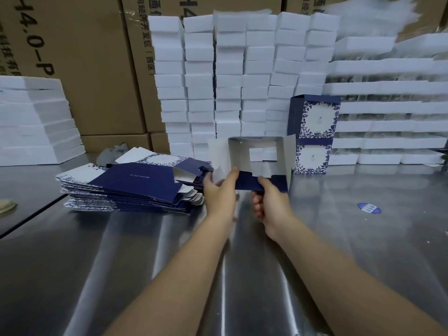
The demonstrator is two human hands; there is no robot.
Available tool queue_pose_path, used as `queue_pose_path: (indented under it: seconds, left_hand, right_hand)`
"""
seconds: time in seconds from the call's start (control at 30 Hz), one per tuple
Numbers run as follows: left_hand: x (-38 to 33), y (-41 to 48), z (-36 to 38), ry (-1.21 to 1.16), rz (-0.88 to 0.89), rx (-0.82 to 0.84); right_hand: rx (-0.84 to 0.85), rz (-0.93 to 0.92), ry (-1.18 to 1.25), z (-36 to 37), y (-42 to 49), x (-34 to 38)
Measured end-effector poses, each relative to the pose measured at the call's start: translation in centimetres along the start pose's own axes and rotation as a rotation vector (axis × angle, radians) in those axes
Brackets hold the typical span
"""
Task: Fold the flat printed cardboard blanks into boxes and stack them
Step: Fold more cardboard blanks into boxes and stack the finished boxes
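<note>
Half-folded blank (257,151): held up just above the steel table (351,251) and opened into a square tube you can look straight through. Its silvery inside shows, side flaps stick out left and right, and a navy bottom flap is turned toward the person.
Left hand (219,190): fingers and thumb closed on the tube's lower left edge and flap, steadying it.
Right hand (270,204): thumb on top of the navy flap, fingers curled underneath, pinching it. This looks like the hand working the bottom shut.
Progress: early, I'd say. This one has its body squared up, but the bottom is not yet locked and the far end is open.
Pile of flat blanks (126,187): a thick, slightly fanned heap on the table just left of the hands, so most of the work is left.
Blue sticker (369,208): lying on the table off to the right, out of the way.
Finished boxes (314,132): two, one on top of the other, at the back of the table just right of the held tube. The next one would likely join them.
White foam blocks (242,76): tall, uneven columns close behind the boxes. A careless shove could nudge them.
Foam trays (388,110): layered to the right, with another heap at far left.
Brown cartons (92,69): printed, walling off the back.
</note>
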State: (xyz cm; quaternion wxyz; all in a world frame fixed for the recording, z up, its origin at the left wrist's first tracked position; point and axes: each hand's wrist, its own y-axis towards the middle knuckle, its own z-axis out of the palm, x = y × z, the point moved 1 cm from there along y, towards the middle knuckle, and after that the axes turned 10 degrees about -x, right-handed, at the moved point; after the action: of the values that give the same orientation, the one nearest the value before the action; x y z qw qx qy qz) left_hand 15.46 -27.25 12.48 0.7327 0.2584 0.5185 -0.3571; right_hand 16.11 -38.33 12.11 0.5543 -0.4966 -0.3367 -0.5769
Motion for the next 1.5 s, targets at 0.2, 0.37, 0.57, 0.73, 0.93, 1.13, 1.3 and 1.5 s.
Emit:
queue_pose_path:
  seconds: [0.2, 0.37, 0.57, 0.73, 0.93, 1.13, 1.3, 1.5]
  left_hand:
    - [0.6, -1.0, 2.1, -0.030, -0.262, 0.194]
    - [1.3, -3.1, 2.7, 0.014, -0.343, 0.224]
    - [1.4, -1.7, 2.6, 0.096, -0.219, 0.081]
    - [0.7, -1.3, 1.3, 0.154, -0.189, 0.160]
    - [0.7, -2.0, 1.4, 0.135, -0.154, 0.185]
    - [1.0, -1.8, 2.2, 0.222, -0.096, 0.183]
    - [1.3, -0.8, 2.4, 0.262, -0.079, 0.177]
    - [1.8, -0.7, 2.7, 0.134, -0.111, 0.156]
  right_hand:
    - [0.051, -0.072, 0.063, -0.6, 0.0, 0.3]
    - [0.051, -0.054, 0.021, -0.6, 0.1, 0.9]
    - [0.109, -0.063, -0.036, 1.8, -0.9, -0.1]
    - [0.099, -0.055, -0.018, 1.9, -1.9, -0.4]
    - [0.046, -0.057, 0.036, 0.3, -1.9, 0.0]
    - [0.009, -0.048, 0.055, 0.9, -0.8, 0.1]
    - [-0.112, -0.079, 0.046, 1.6, 0.0, -0.3]
    - [-0.123, -0.116, 0.033, 1.3, 0.4, -0.1]
